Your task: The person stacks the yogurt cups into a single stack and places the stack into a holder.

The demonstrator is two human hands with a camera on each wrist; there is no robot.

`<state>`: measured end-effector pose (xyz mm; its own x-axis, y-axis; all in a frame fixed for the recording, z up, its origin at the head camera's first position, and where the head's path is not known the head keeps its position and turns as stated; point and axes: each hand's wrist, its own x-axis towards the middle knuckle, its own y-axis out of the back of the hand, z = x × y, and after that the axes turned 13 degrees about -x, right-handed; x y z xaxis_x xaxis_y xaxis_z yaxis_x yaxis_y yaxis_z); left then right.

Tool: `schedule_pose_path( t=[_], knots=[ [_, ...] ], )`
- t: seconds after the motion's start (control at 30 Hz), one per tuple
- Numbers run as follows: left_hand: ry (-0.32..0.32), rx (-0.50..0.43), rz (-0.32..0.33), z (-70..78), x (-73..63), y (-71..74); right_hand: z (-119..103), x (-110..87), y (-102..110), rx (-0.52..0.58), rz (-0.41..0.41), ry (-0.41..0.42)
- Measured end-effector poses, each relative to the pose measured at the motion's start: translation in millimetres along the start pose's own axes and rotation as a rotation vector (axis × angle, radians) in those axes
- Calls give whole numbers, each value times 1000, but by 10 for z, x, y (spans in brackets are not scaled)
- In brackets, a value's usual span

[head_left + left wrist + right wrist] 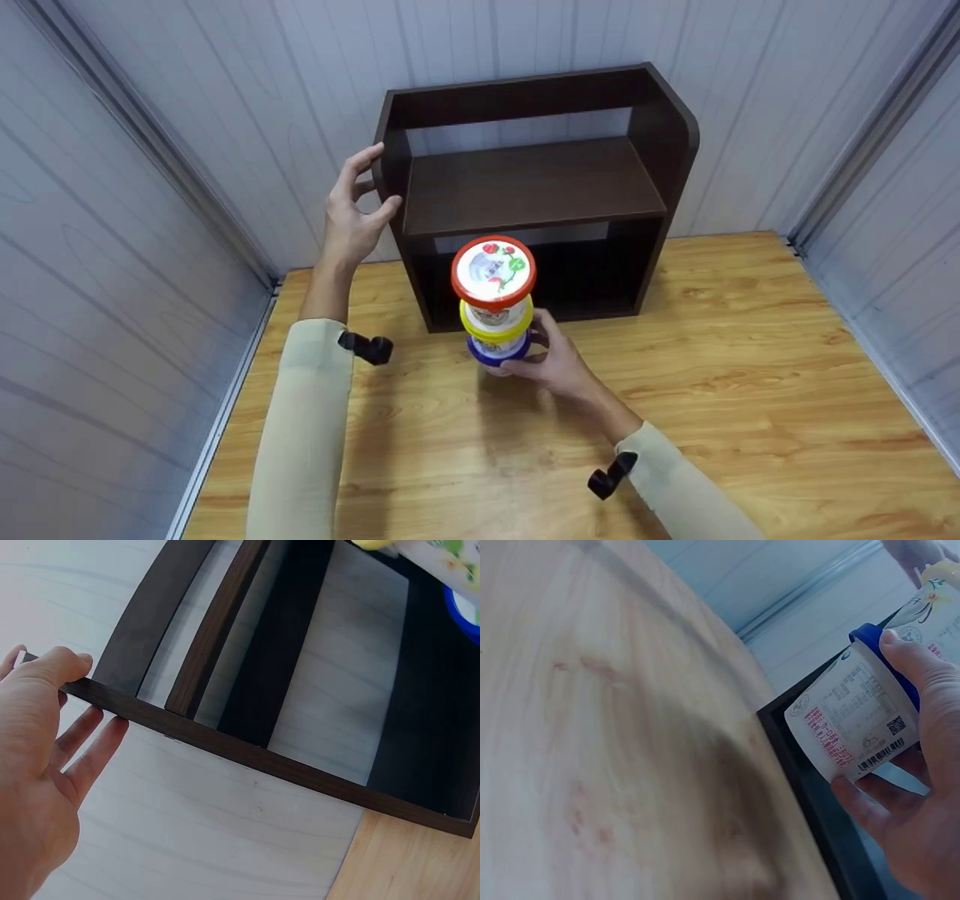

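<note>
A stack of three white printed tubs stands in front of a dark brown shelf (540, 180). The top tub has a red-rimmed lid (493, 271), the middle one a yellow lid (495, 330) and the bottom one a blue lid (885, 664). My right hand (559, 364) grips the bottom tub (851, 716) from the right, with the thumb at the blue lid. In the right wrist view this tub is held above the wooden surface. My left hand (354, 214) holds the edge of the shelf's left side panel (225, 750), thumb on one face and fingers on the other.
The shelf has an upper board (532, 184) and a dark lower compartment (574, 277), partly hidden by the tubs. It stands on a wood-grain surface (750, 375) against a pale panelled wall (315, 82). More pale walls rise at left and right.
</note>
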<state>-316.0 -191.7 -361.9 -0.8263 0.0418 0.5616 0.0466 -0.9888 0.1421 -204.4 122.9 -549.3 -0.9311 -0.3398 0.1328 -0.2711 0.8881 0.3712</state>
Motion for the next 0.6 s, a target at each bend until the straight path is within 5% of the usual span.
schedule_pose_path(
  t=[0.6],
  knots=[
    [6,0,9,27,-17,-13,-430,79,493,-67,43,97]
  ],
)
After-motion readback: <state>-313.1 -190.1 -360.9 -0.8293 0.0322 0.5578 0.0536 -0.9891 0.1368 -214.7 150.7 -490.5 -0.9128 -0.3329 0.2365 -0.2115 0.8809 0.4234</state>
